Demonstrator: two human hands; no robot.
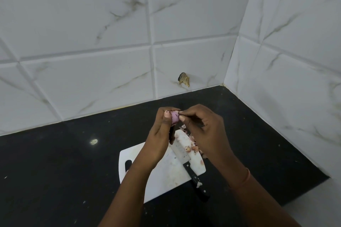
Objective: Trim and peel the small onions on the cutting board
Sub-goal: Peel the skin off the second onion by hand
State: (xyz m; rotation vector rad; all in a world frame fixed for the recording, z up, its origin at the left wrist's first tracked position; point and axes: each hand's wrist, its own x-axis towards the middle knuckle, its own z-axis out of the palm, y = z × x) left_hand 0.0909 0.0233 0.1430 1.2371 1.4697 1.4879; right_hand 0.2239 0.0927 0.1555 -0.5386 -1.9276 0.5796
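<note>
My left hand (162, 131) holds a small pale purple onion (174, 117) up above the white cutting board (162, 177). Thumb and forefinger of my right hand (204, 131) pinch a bit of skin at the onion's right end. A knife (186, 160) with a black handle lies diagonally on the board, its blade under my hands and its handle past the board's near right edge. Onion skins and trimmings (191, 147) lie on the board's far right part, partly hidden by my right hand.
The board rests on a black countertop (64, 162) in a corner of white marbled wall tiles. A chipped brown spot (184, 79) marks the back wall. The counter ends at a light edge at the lower right (313, 199).
</note>
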